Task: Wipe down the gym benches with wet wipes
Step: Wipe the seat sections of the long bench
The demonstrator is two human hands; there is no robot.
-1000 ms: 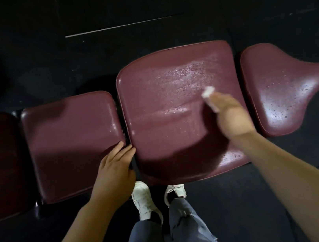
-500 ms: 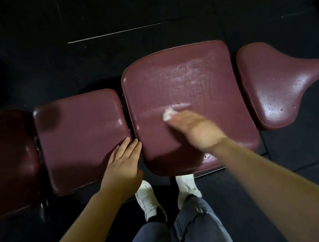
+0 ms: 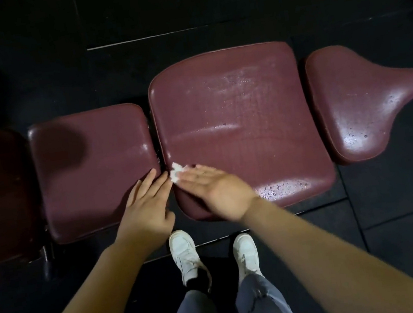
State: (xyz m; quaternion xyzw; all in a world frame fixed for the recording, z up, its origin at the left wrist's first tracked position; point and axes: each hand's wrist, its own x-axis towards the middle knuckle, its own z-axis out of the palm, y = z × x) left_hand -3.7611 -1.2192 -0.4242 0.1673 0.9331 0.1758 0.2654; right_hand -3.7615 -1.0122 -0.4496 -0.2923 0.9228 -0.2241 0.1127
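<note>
Head view: maroon bench runs left to right, long axis across frame, narrow end pad pointing right. Right hand, fingers straight, presses white wet wipe flat at large pad's near-left edge. Left hand lies flat, fingers extended, on the adjoining smaller pad, fingertips just beside the wipe. Droplets glisten on the pads.

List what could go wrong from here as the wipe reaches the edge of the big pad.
1. The small white crumpled wipe sits under the right hand's straight fingertips, not pinched; it may slip into the dark gap between pads.
2. The left hand rests on the smaller maroon vinyl pad right beside it; the hands may collide.
3. Droplets remain on the large maroon pad's near edge, possibly missed.
</note>
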